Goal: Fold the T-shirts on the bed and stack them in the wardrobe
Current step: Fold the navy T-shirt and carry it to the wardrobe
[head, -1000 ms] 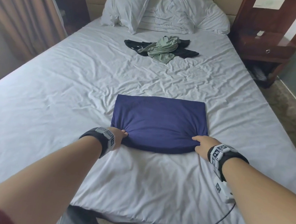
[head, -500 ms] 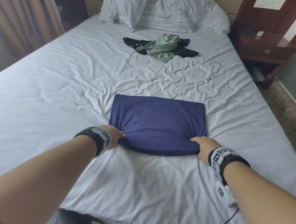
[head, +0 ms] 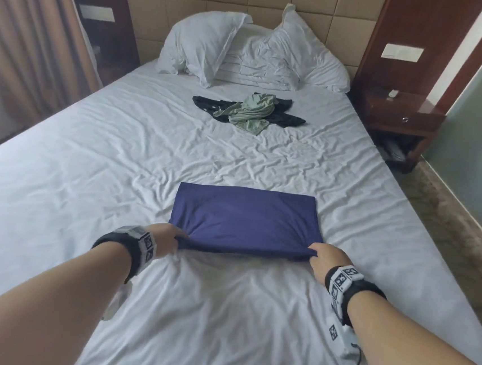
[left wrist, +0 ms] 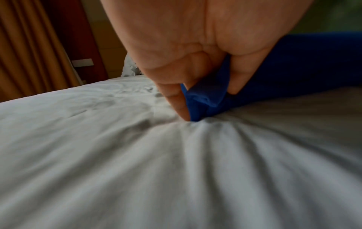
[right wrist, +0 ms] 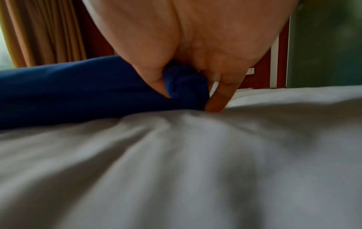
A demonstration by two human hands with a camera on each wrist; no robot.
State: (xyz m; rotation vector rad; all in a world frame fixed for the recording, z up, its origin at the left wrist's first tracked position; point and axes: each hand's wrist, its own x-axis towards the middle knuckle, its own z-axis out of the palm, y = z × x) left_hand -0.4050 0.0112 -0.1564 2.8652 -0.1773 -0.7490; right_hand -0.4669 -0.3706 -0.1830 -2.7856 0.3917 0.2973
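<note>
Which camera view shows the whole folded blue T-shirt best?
The head view: the blue T-shirt lies there as a full rectangle on the bed, the left hand and right hand pinching its near corners. Each wrist view shows only one bunched corner between fingers and a blurred near edge.

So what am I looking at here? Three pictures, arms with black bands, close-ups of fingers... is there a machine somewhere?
No machine: a person wears three cameras. The wide picture comes from the head, looking down over a bed. The two close-ups come from cameras strapped on the wrists, looking along the fingers. The left hand and the right hand each pinch a near corner of a folded blue T-shirt; the wrist views show the cloth bunched between thumb and fingers. Further up the bed lies a crumpled green T-shirt on top of a black one, both unfolded, with white pillows behind them.
</note>
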